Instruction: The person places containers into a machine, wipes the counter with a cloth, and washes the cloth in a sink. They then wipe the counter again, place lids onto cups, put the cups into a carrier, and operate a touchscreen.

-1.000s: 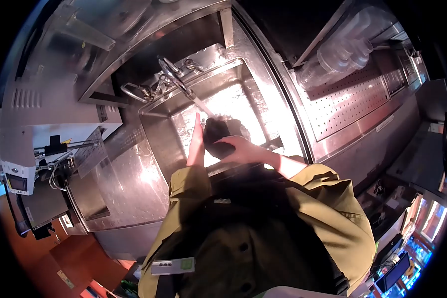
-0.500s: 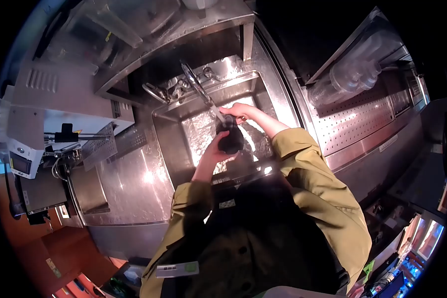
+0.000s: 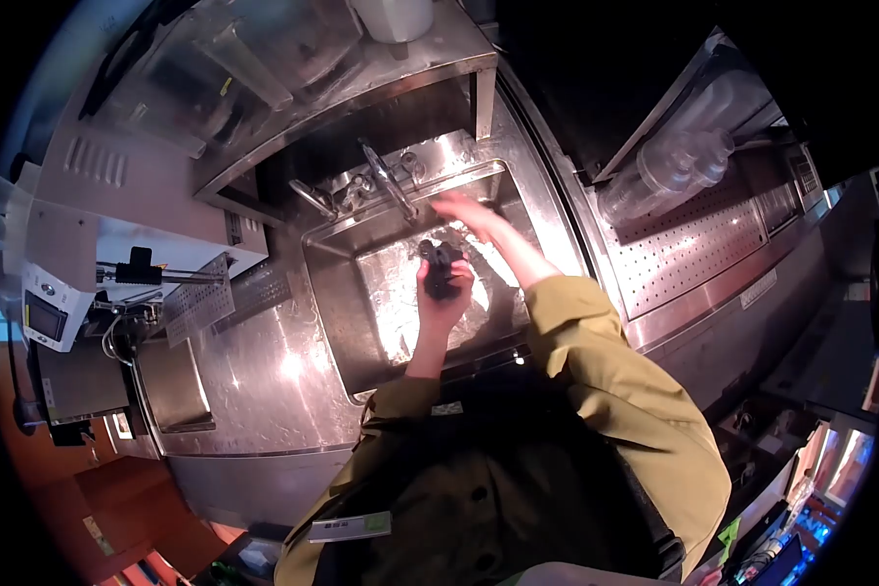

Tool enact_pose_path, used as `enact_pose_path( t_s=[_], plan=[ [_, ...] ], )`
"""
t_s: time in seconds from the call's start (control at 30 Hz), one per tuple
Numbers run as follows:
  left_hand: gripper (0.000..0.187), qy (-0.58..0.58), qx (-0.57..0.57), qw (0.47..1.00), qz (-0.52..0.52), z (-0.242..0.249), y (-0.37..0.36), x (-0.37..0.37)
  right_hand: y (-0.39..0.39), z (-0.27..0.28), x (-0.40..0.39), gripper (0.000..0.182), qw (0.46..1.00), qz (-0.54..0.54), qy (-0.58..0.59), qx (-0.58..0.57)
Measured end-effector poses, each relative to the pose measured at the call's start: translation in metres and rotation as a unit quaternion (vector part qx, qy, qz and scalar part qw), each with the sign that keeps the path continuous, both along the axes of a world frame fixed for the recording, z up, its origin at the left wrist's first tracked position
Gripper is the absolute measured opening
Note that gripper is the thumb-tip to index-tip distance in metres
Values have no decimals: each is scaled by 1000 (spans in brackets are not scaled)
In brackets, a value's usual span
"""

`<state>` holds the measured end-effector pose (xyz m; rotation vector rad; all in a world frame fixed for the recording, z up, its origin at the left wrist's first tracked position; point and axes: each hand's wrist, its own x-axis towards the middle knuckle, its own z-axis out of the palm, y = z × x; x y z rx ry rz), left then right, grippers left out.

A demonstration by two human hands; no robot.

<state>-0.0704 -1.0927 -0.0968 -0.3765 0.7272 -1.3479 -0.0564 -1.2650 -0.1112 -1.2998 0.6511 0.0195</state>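
Over the metal sink (image 3: 337, 317), my left hand (image 3: 446, 293) has its fingers wrapped round a dark object (image 3: 440, 266), whose exact kind I cannot make out. My right hand (image 3: 466, 213) is off that object, above and to the right of it, beside the spout of the faucet (image 3: 389, 178). Its fingers look stretched out, somewhat blurred, with nothing seen in them. Bright reflections cover the sink's bottom below both hands.
A white machine with a small screen (image 3: 45, 317) stands at the left. Clear containers (image 3: 670, 168) lie over a perforated metal surface (image 3: 679, 259) at the right. A white bucket (image 3: 395, 18) sits on the metal shelf (image 3: 361, 93) above the sink.
My right hand has let go of the dark object and moved up to the faucet spout. My left hand still holds the object, now more upright. The water stream no longer shows.
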Motion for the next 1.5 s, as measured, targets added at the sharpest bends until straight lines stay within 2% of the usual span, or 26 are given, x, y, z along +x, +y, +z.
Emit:
enact_pose_path(
  t_s=[0.03, 0.07, 0.1, 0.13, 0.2, 0.3, 0.4, 0.47, 0.57, 0.67, 0.7, 0.77, 0.87, 0.93, 0.97, 1.0, 1.07, 1.1, 1.13, 1.17, 1.23, 1.3, 1.33, 1.4, 1.47, 1.5],
  plan=[
    [60, 6, -46, 998, 36, 1, 0, -4, 9, -50, -17, 60, 979, -65, 11, 193],
    [58, 14, -87, 994, 71, 1, 3, -9, 31, -24, -44, 57, 887, -101, 12, 451],
    [54, 40, -96, 993, 64, 11, 1, -12, 49, -47, -57, 56, 838, -90, -71, 533],
    [50, 68, -98, 990, 68, 14, 1, -16, 68, -23, -69, 50, 862, -171, -60, 473],
    [54, 57, -93, 993, 53, 7, 6, -23, 73, -21, -73, 49, 853, -152, -112, 486],
    [62, -127, -87, 986, -60, 10, 25, -16, 73, -15, -56, 47, 832, -108, -198, 507],
    [57, -323, -27, 936, -139, 19, 39, -5, 45, 35, -44, 32, 932, 109, -143, 314],
    [33, -524, 82, 825, -195, 28, 44, 11, 39, 96, -36, 38, 971, 201, -41, 122],
    [33, -683, 210, 664, -219, 55, 28, 8, 41, 61, -8, 43, 957, 252, -7, -141],
    [27, -832, 338, 433, -82, -12, 11, 0, 66, 24, 2, 42, 882, 238, 20, -407],
    [25, -879, 288, 379, 14, -34, 11, -2, 80, 12, -4, 31, 853, 224, 75, -465],
    [26, -916, 314, 245, -49, -99, 23, -9, 102, -31, -27, 21, 863, 131, 128, -470],
    [43, -925, 375, 56, -16, -99, 42, -34, 117, -43, -54, 29, 901, -10, 177, -395],
    [56, -912, 406, -62, 3, -88, 44, -51, 103, -41, -59, 37, 930, -143, 275, -196],
    [76, -916, 393, -26, -71, -63, 39, -57, 101, -39, -60, 42, 929, -179, 268, -185],
    [73, -910, 389, 12, -145, -33, 34, -54, 102, -36, -57, 48, 926, -214, 259, -173],
    [65, -882, 329, 272, -200, -37, 26, -32, 93, -40, -36, 98, 939, -183, 268, -113],
    [59, -833, 309, 408, -212, -43, 23, -20, 100, -61, -20, 114, 951, -219, 171, -138],
    [46, -736, 306, 566, -214, -50, 26, -7, 88, 10, -55, 112, 986, -104, 107, -80],
    [35, -678, 242, 622, -310, -40, 28, 17, 78, 19, -71, 113, 997, -64, -26, -25],
    [22, -633, 131, 694, -315, -3, 41, 36, 73, 41, -111, 103, 930, 104, -153, -317],
    [24, -535, 227, 742, -334, 71, 44, 10, 70, 96, -150, 103, 709, 204, -198, -646],
    [31, -507, 47, 786, -351, 49, 56, 26, 66, 86, -151, 87, 654, 162, -324, -664],
    [39, -387, -58, 803, -450, 52, 58, 23, 61, 97, -135, 35, 495, 85, -471, -725],
    [44, -437, -55, 755, -485, 73, 52, 19, 55, 117, -120, 14, 400, 88, -521, -749],
    [40, -538, 12, 675, -506, 92, 46, 23, 48, 118, -111, 13, 380, 137, -536, -741]
  ],
)
